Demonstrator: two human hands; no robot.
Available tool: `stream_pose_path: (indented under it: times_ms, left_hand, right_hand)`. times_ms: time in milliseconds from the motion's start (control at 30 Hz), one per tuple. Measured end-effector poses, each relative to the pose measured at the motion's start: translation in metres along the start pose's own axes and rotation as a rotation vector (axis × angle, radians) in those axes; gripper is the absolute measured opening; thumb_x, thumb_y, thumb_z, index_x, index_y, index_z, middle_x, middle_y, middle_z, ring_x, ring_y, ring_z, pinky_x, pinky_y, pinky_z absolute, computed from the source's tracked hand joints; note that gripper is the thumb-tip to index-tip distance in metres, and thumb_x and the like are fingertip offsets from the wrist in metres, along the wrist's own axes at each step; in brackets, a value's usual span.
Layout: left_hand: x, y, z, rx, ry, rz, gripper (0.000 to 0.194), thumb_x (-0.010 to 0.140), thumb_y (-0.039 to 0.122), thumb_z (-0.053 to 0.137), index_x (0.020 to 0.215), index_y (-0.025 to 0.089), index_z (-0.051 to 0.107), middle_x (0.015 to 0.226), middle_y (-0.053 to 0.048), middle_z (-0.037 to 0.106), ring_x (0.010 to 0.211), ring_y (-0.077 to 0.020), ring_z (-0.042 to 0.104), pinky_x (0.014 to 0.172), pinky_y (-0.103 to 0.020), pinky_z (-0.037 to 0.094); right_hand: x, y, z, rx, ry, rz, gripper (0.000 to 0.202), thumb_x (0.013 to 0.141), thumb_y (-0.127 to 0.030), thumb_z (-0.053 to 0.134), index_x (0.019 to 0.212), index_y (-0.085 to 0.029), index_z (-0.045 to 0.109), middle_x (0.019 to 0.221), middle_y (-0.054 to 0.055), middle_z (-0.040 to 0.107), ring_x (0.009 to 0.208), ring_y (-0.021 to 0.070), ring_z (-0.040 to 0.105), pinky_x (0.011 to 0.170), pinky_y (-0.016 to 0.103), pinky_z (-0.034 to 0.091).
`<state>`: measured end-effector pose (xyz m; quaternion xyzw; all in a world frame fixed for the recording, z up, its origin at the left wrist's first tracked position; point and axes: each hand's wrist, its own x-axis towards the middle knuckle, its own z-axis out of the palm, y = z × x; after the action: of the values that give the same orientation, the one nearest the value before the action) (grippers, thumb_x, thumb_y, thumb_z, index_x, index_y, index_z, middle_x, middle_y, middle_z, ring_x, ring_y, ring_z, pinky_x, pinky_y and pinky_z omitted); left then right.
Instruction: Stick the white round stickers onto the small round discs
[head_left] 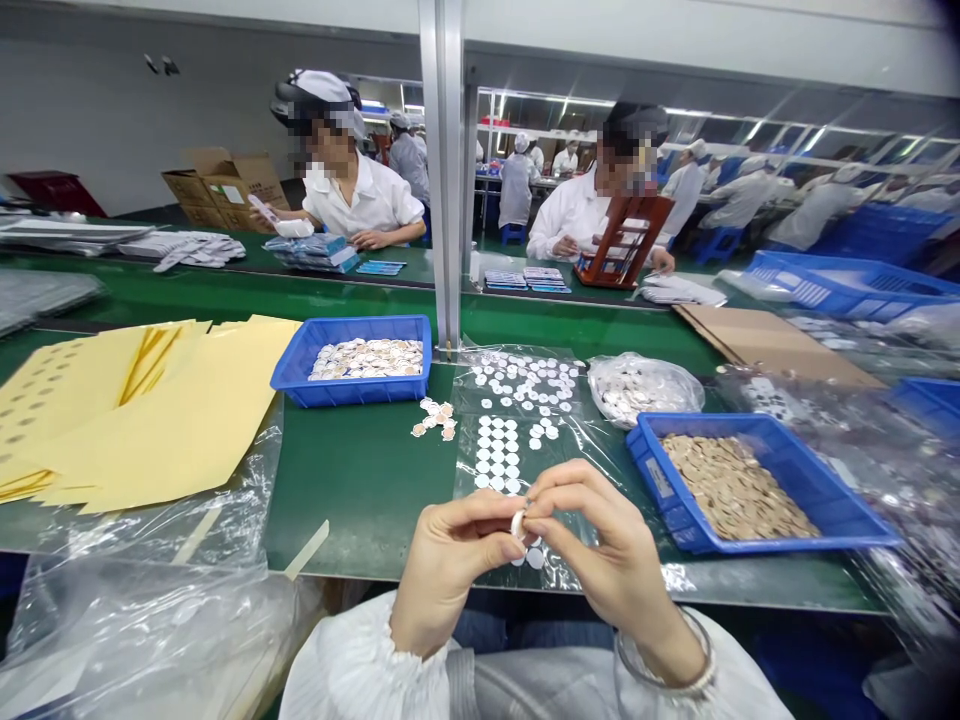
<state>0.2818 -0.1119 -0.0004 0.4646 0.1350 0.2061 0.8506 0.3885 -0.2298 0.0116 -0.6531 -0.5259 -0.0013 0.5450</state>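
My left hand (457, 550) and my right hand (600, 535) meet above the table's near edge, their fingertips pinching a small white disc (517, 524) between them. Beyond them, white discs (497, 452) lie in rows on a clear plastic sheet (592, 450), with more discs (525, 380) scattered behind. A small pile of white and tan pieces (435, 418) is left of the rows. The right blue tray (840, 518) holds many tan discs (735, 490); the left blue tray (351, 391) holds white and tan pieces (367, 358).
Yellow sheets (142, 410) cover the left side of the green table (345, 480). A plastic bag of white pieces (645, 388) sits behind the right tray. A metal post (448, 180) rises at the centre back. Two people in white work across the bench.
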Motion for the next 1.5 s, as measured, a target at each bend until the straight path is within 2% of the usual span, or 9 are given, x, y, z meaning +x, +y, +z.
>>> stream_pose_path:
  times_ms: [133,233,333,500,600,767,1033,1400,1500]
  left_hand:
    - [0.000,-0.002,0.002,-0.009,0.007,-0.008,0.021,0.058,0.024,0.086,0.077,0.024,0.079,0.066,0.001,0.067,0.064,-0.0107,0.060,0.063,-0.022,0.050]
    - [0.001,-0.003,0.003,-0.019,0.029,-0.036,0.020,0.058,0.025,0.086,0.077,0.023,0.079,0.071,-0.001,0.071,0.068,-0.0133,0.064,0.068,-0.025,0.052]
    - [0.001,-0.003,0.004,-0.039,0.048,-0.053,0.020,0.058,0.026,0.086,0.077,0.023,0.079,0.076,-0.002,0.075,0.071,-0.0147,0.066,0.072,-0.027,0.054]
    - [0.001,-0.003,0.003,-0.042,0.015,-0.042,0.019,0.061,0.026,0.084,0.079,0.023,0.079,0.075,-0.001,0.073,0.072,-0.0138,0.066,0.075,-0.027,0.054]
    - [0.002,-0.002,0.001,0.003,-0.009,-0.016,0.018,0.063,0.024,0.083,0.081,0.024,0.079,0.077,-0.001,0.073,0.073,-0.0132,0.065,0.073,-0.025,0.053]
    - [0.003,0.002,-0.002,0.040,-0.036,0.002,0.019,0.062,0.023,0.084,0.080,0.024,0.079,0.074,0.000,0.071,0.069,-0.0114,0.063,0.064,-0.021,0.051]
    - [0.002,0.004,0.001,0.025,-0.063,0.002,0.018,0.063,0.021,0.083,0.080,0.025,0.079,0.074,0.001,0.072,0.069,-0.0108,0.065,0.067,-0.020,0.052]
    - [0.000,0.005,0.001,0.044,-0.091,0.002,0.018,0.064,0.017,0.082,0.080,0.024,0.078,0.075,0.002,0.073,0.071,-0.0099,0.066,0.069,-0.018,0.053]
    - [0.000,0.002,0.005,-0.036,-0.060,-0.054,0.019,0.061,0.020,0.084,0.079,0.022,0.078,0.074,0.001,0.074,0.071,-0.0122,0.069,0.071,-0.020,0.055]
  right_hand:
    - [0.002,0.000,-0.004,0.002,-0.073,0.005,0.007,0.091,-0.021,0.055,0.086,-0.022,0.060,0.087,0.004,0.062,0.086,0.0178,0.060,0.074,0.033,0.051]
    - [0.001,0.001,-0.003,-0.015,-0.103,0.001,0.006,0.090,-0.020,0.055,0.085,-0.022,0.057,0.089,0.003,0.062,0.087,0.0169,0.060,0.076,0.032,0.051]
    - [-0.001,0.004,-0.001,-0.036,-0.053,-0.023,0.005,0.088,-0.019,0.057,0.085,-0.023,0.057,0.089,0.002,0.062,0.086,0.0165,0.060,0.075,0.031,0.050]
    - [-0.004,0.005,0.001,-0.043,0.045,-0.029,0.006,0.088,-0.017,0.060,0.089,-0.023,0.060,0.090,0.003,0.063,0.086,0.0170,0.061,0.074,0.032,0.050]
    - [-0.001,0.003,-0.001,-0.047,0.025,-0.041,0.007,0.088,-0.017,0.060,0.089,-0.023,0.061,0.089,0.002,0.063,0.086,0.0164,0.061,0.074,0.032,0.051]
    - [0.004,0.000,-0.006,-0.043,-0.079,-0.086,0.008,0.089,-0.015,0.058,0.087,-0.022,0.059,0.089,0.002,0.063,0.085,0.0154,0.060,0.074,0.032,0.051]
    - [0.003,-0.001,-0.005,-0.064,0.024,-0.155,0.011,0.086,-0.011,0.061,0.088,-0.021,0.059,0.088,0.002,0.062,0.083,0.0148,0.060,0.072,0.031,0.049]
    - [0.009,0.000,-0.012,-0.062,-0.099,-0.155,0.010,0.087,-0.011,0.058,0.086,-0.021,0.057,0.088,0.001,0.062,0.082,0.0136,0.059,0.073,0.030,0.049]
    - [0.009,-0.001,-0.008,-0.083,-0.061,-0.174,0.013,0.082,-0.008,0.059,0.082,-0.020,0.054,0.085,0.001,0.061,0.078,0.0130,0.059,0.069,0.029,0.050]
